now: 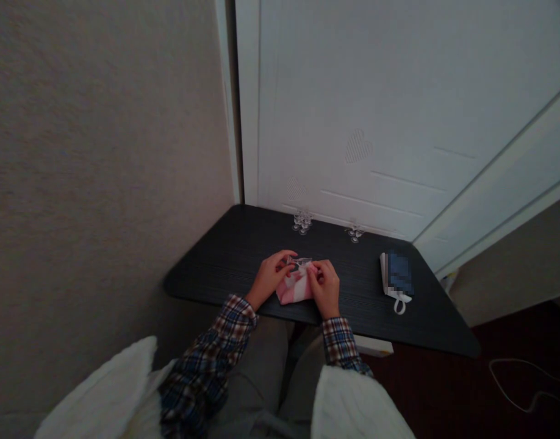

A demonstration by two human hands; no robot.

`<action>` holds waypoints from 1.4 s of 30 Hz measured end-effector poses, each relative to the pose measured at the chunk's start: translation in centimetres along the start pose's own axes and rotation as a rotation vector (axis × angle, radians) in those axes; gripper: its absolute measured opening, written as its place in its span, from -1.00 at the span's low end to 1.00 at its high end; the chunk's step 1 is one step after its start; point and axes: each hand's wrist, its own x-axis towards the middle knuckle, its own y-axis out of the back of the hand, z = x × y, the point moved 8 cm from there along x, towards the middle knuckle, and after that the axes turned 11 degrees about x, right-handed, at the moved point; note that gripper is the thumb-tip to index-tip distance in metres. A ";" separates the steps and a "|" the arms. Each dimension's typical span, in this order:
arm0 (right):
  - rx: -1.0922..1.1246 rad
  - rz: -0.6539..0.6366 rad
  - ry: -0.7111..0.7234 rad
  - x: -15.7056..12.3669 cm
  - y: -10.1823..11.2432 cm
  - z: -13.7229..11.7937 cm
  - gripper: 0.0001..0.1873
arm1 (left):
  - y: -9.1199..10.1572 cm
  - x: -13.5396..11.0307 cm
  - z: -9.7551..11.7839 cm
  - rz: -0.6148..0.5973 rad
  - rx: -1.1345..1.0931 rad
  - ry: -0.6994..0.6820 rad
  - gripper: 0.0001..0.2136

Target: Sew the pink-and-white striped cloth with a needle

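Note:
A pink-and-white cloth [294, 291] lies bunched between my hands near the table's front edge. Partly wrapped by it is a small clear glass [301, 262], whose full shape is hidden. My left hand [271, 275] has its thumb and fingers curled around the left side of the glass. On the other side, my right hand [324, 286] pinches the cloth against the glass. Farther back stand a cluster of small clear stemmed glasses [302, 222] and, to its right, a smaller group of similar glasses [354, 232].
The dark table [225, 262] reaches a white panelled door [335, 91] behind and a wall [101, 152] at left. A blue-and-white packet [399, 274] with a white loop lies at right. A white cable [513, 361] runs over the floor.

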 end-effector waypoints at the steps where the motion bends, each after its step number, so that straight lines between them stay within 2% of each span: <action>1: -0.001 0.008 -0.002 0.0 0.1 0.0 -0.85 | -0.1 0.0 -0.1 -0.006 0.009 0.004 -0.71; 10: -0.007 0.059 -0.016 0.0 0.7 0.0 -0.84 | -0.1 0.0 0.3 -0.005 0.059 -0.058 -0.73; 16: 0.012 0.039 -0.018 0.1 0.6 0.0 -0.83 | -0.3 -0.1 0.1 -0.014 0.025 -0.028 -0.65; 21: 0.025 0.027 -0.005 0.0 0.5 -0.3 -0.83 | -0.1 -0.2 0.6 -0.035 0.042 -0.021 -0.77; 34: 0.007 -0.008 0.001 0.0 0.0 -0.1 -0.82 | -0.6 -0.2 -0.1 -0.076 -0.093 0.049 -0.75; 38: 0.004 0.020 -0.010 0.1 0.1 0.1 -0.82 | -0.7 -0.3 -0.1 -0.083 -0.112 0.045 -0.76; 42: -0.053 0.108 -0.039 0.3 0.9 0.8 -0.79 | -0.2 -0.2 -0.6 -0.024 -0.139 0.088 -0.75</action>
